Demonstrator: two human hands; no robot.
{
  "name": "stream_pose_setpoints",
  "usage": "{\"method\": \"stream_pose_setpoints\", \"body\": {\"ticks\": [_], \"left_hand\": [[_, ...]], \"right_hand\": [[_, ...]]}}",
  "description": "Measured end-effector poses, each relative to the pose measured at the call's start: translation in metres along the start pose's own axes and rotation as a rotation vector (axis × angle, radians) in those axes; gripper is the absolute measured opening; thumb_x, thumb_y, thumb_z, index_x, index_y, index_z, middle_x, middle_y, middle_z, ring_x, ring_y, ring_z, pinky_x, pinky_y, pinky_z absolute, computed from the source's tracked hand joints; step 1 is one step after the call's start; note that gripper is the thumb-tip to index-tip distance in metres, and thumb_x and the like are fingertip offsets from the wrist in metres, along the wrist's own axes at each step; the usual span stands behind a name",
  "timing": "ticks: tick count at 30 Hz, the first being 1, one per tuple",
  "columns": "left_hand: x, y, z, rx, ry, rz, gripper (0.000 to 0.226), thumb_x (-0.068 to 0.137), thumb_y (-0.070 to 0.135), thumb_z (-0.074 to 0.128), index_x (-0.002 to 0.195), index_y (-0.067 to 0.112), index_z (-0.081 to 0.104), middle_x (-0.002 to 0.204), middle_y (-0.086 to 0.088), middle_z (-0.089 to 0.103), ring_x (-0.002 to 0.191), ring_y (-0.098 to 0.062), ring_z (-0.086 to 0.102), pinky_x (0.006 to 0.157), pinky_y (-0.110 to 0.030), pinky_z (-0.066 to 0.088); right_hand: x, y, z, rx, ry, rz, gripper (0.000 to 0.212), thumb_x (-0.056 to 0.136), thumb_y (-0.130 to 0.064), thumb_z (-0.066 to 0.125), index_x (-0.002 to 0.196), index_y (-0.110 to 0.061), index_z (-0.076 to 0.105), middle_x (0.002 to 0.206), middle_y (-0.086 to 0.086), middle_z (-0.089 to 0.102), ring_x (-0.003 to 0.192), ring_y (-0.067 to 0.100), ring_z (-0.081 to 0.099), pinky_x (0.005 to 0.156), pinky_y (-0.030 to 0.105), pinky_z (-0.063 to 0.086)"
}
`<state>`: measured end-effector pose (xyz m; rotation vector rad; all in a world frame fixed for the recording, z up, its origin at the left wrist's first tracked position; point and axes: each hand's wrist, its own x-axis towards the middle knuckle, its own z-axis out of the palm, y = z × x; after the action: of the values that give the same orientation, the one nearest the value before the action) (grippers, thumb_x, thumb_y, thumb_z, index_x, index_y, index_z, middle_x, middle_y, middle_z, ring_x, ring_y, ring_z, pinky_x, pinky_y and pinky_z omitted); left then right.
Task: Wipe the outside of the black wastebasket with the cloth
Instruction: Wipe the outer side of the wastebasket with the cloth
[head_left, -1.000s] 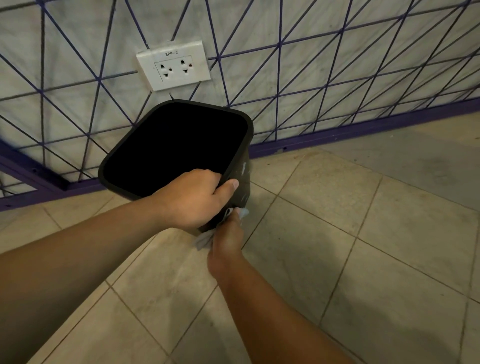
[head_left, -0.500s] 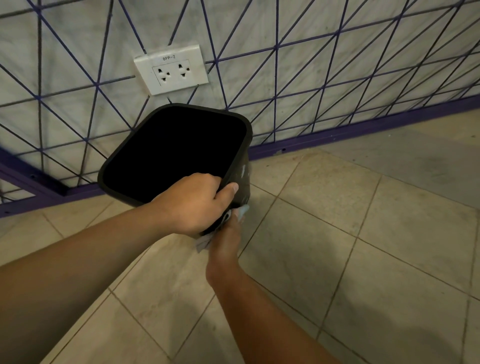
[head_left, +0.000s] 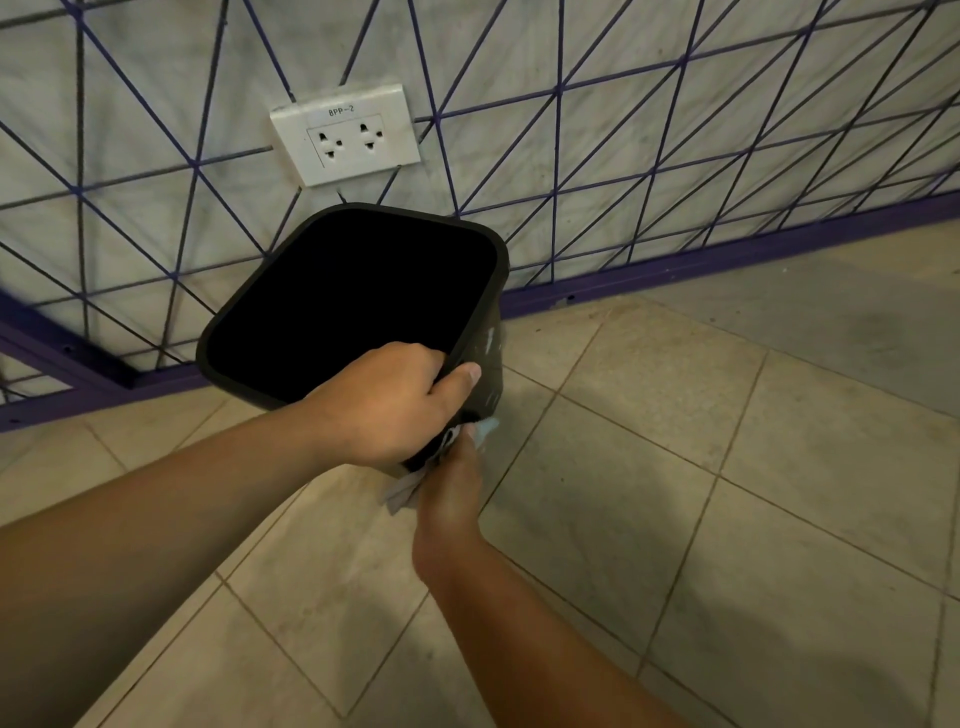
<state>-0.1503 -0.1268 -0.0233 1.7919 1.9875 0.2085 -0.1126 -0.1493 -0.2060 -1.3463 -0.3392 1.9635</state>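
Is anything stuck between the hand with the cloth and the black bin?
Nothing visible is. The right hand presses the cloth straight against the black wastebasket low on its outside wall, just under the left hand gripping the rim. Only the cloth lies between.

Place: indoors, at the foot of a wall; I cannot tell home from office or shop.
Floor: beige floor tiles (head_left: 649, 467) with thin dark grout lines, scuffed and dusty where I stand.
Wall: pale marbled wall (head_left: 156, 78) crossed by thin purple lines forming triangles.
Skirting: a purple baseboard (head_left: 727, 260) where wall meets floor.
Power: a white double socket (head_left: 345, 136) labelled "BPP-2", mounted low.
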Motion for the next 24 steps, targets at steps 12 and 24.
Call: {"method": "stream_pose_setpoints", "body": {"ticks": [12, 24], "left_hand": [[0.0, -0.003, 0.0, -0.009, -0.008, 0.025, 0.065, 0.098, 0.061, 0.034, 0.08, 0.008, 0.065, 0.074, -0.013, 0.069, 0.07, -0.025, 0.069, 0.069, -0.051, 0.057], [-0.001, 0.005, 0.0, -0.079, -0.069, -0.068, 0.05, 0.104, 0.051, 0.039, 0.11, 0.01, 0.068, 0.107, -0.008, 0.071, 0.097, -0.021, 0.067, 0.092, -0.04, 0.056]], "right_hand": [[0.062, 0.054, -0.007, -0.076, 0.046, -0.074, 0.137, 0.051, -0.114, 0.034, 0.158, -0.029, 0.038, 0.15, 0.029, 0.047, 0.113, 0.029, 0.039, 0.093, 0.048, 0.042], [-0.055, -0.029, -0.064, -0.577, -0.178, -0.078, 0.067, 0.111, -0.057, 0.016, 0.159, -0.015, 0.037, 0.126, 0.036, 0.067, 0.044, 0.013, 0.058, 0.04, 0.02, 0.047]]}}
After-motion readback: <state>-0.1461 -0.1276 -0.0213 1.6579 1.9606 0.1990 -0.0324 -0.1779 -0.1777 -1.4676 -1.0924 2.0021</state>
